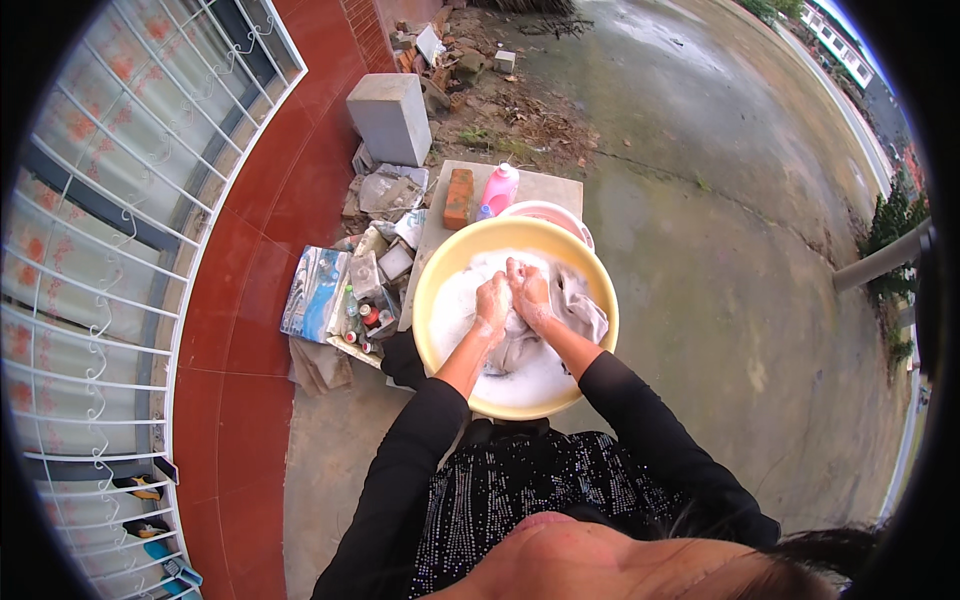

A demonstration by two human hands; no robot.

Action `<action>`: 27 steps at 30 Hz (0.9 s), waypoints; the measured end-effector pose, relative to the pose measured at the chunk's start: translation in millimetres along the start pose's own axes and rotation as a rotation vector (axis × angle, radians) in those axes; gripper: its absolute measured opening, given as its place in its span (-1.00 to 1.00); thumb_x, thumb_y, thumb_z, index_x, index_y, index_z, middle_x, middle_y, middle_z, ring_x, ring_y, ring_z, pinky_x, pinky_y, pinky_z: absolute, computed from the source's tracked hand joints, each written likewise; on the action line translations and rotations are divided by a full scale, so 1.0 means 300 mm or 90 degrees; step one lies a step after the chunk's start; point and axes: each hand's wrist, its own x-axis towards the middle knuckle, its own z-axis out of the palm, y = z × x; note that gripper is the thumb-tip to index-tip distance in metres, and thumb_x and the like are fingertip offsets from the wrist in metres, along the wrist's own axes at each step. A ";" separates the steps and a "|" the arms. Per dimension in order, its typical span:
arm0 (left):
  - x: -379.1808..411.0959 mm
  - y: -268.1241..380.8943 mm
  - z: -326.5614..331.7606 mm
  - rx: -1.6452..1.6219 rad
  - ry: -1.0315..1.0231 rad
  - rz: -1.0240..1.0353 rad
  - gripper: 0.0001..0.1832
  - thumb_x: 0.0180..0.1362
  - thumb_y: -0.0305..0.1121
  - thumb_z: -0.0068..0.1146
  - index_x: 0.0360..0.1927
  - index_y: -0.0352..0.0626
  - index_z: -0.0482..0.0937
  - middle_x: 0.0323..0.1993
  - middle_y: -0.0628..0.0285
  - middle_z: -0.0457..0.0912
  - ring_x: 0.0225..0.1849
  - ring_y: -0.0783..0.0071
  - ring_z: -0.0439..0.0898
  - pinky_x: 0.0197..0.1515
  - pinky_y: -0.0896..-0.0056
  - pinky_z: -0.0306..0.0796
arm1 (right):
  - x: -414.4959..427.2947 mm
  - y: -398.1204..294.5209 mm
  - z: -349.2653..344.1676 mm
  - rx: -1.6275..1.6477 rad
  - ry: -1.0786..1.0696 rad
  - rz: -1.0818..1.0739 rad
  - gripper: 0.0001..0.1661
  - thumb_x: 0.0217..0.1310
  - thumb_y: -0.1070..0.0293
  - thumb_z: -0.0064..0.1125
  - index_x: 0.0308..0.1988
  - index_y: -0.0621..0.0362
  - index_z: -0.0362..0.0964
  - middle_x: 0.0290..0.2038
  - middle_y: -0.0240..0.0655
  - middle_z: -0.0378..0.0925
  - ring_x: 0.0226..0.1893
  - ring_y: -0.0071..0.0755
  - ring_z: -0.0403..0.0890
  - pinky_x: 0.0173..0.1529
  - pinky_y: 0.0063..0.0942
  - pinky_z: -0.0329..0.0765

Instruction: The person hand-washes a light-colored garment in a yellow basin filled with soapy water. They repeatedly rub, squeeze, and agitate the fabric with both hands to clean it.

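Observation:
A large yellow plastic basin [422, 315] holds white suds and a wet, light grey-beige garment [581, 304]. My left hand [492, 301], foam on its skin, is closed on part of the cloth in the middle of the basin. Close beside it, my right hand [529, 291] also grips the soapy fabric, its fingers curled. Foam hides some of the fingertips and much of the garment beneath. Behind the basin stand a pink plastic bottle [501, 187] with a white cap and a small blue-capped bottle [484, 213]. A pink-white basin [582, 226] is partly covered by the yellow one.
An orange brick [458, 199] rests on the concrete slab [562, 180] under the basins. To the left are a box of bottles [360, 349], a blue-white carton [315, 292] and rubble. A grey block [390, 120] stands farther back, near the red wall and white window bars.

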 end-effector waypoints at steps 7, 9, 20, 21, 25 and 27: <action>0.063 -0.034 -0.084 -0.195 -0.123 -0.020 -0.69 0.32 -0.18 -0.11 -0.43 -0.13 0.53 -0.54 0.40 0.41 -0.47 0.63 0.35 -0.38 0.52 0.28 | -0.094 -0.108 0.044 -0.007 -0.034 -0.119 -0.46 0.35 0.04 -0.06 -0.48 0.30 0.44 -0.62 0.00 0.41 -0.57 -0.29 0.36 -0.36 -0.22 0.39; -0.005 -0.006 -0.005 -0.026 0.007 -0.009 -0.70 0.32 -0.18 -0.11 -0.42 -0.11 0.53 -0.53 0.43 0.40 -0.48 0.63 0.33 -0.41 0.52 0.25 | -0.022 -0.057 -0.003 0.072 0.017 -0.025 -0.48 0.35 0.05 -0.06 -0.48 0.30 0.44 -0.64 -0.01 0.38 -0.59 -0.31 0.35 -0.36 -0.24 0.38; 0.007 -0.010 -0.024 -0.011 -0.073 0.028 -0.63 0.34 -0.19 -0.20 -0.20 -0.25 0.59 -0.25 0.24 0.59 -0.20 0.50 0.49 -0.10 0.43 0.38 | -0.013 -0.058 -0.022 0.077 -0.028 0.001 -0.53 0.35 0.10 -0.05 -0.43 0.30 0.46 -0.56 -0.03 0.45 -0.52 -0.22 0.43 -0.31 -0.26 0.39; 0.008 0.008 -0.024 -0.028 -0.055 -0.013 -0.64 0.34 -0.18 -0.18 -0.24 -0.21 0.59 -0.27 0.26 0.59 -0.25 0.51 0.48 -0.15 0.43 0.39 | -0.058 -0.097 -0.015 0.072 -0.018 -0.042 -0.52 0.34 0.09 -0.05 -0.43 0.31 0.47 -0.51 0.10 0.49 -0.49 0.04 0.53 -0.29 -0.17 0.41; 0.010 -0.024 -0.035 -0.109 -0.068 -0.106 -0.72 0.27 -0.19 -0.15 -0.30 -0.09 0.58 -0.40 0.34 0.51 -0.32 0.48 0.46 -0.21 0.41 0.38 | -0.085 -0.114 -0.007 -0.007 -0.046 -0.103 -0.51 0.34 0.09 -0.06 -0.49 0.29 0.42 -0.57 0.08 0.44 -0.54 0.04 0.47 -0.32 -0.17 0.40; 0.001 -0.035 -0.030 -0.050 -0.067 -0.022 -0.69 0.29 -0.16 -0.13 -0.20 -0.15 0.56 -0.28 0.32 0.52 -0.16 0.55 0.44 -0.06 0.43 0.33 | 0.007 -0.093 -0.040 0.046 -0.041 0.033 -0.46 0.35 0.05 -0.08 -0.54 0.28 0.40 -0.59 0.09 0.44 -0.56 0.06 0.47 -0.34 -0.16 0.40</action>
